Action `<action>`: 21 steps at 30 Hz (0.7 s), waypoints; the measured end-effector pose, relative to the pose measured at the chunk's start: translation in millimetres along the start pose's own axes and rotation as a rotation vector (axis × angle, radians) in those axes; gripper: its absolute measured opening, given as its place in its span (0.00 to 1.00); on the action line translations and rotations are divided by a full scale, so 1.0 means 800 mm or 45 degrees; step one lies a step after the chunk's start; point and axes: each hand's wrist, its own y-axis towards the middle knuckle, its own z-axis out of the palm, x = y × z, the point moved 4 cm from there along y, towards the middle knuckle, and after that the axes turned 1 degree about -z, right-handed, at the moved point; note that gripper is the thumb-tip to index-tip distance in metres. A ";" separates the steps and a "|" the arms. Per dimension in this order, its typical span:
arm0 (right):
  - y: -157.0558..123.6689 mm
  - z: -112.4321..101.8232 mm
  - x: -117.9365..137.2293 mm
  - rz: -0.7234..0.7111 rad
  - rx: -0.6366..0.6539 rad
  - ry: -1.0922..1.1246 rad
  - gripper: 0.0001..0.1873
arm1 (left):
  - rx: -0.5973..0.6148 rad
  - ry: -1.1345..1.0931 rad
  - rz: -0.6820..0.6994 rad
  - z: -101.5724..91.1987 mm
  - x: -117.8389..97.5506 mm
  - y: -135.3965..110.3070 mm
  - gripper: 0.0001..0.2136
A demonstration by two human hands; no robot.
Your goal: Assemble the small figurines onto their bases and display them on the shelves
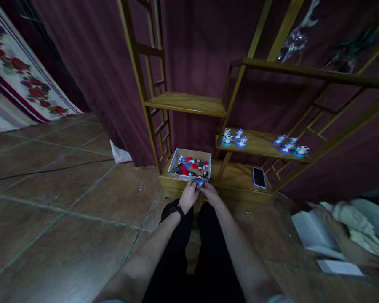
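Observation:
My left hand [189,196], with a dark band on its wrist, and my right hand [210,194] meet in front of an open white box. Between their fingertips is a small blue and purple figurine [200,184], partly covered by the fingers. Both hands are closed on it. The box [174,161] sits on the lowest shelf and contains several small figurines [194,166] in red, black, white and purple, lying jumbled. Similar blue and white figurines stand on the shelf to the right, in one group [241,142] on its left part and another group [287,146] on its right part.
A wooden shelf unit [186,102] stands against a dark red curtain. A phone [259,177] lies on the lowest shelf at right. Glassy ornaments [295,40] stand higher up. A cable [50,170] crosses the tiled floor. White packaging [316,233] lies at right.

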 end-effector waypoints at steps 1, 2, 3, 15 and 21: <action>0.000 -0.001 0.001 0.001 -0.014 -0.007 0.12 | 0.030 0.016 0.000 0.000 -0.002 -0.002 0.20; 0.001 -0.001 0.002 0.001 -0.027 -0.013 0.12 | 0.055 0.039 0.006 0.000 -0.004 -0.004 0.21; 0.001 -0.002 0.003 -0.001 -0.039 -0.017 0.13 | 0.076 0.068 0.017 0.001 -0.006 -0.005 0.22; -0.005 -0.014 0.009 -0.055 -0.108 -0.006 0.19 | 0.104 0.603 0.353 0.004 -0.024 -0.014 0.25; -0.007 -0.016 0.010 -0.038 -0.087 -0.008 0.19 | 0.079 0.734 0.417 0.001 -0.029 -0.016 0.23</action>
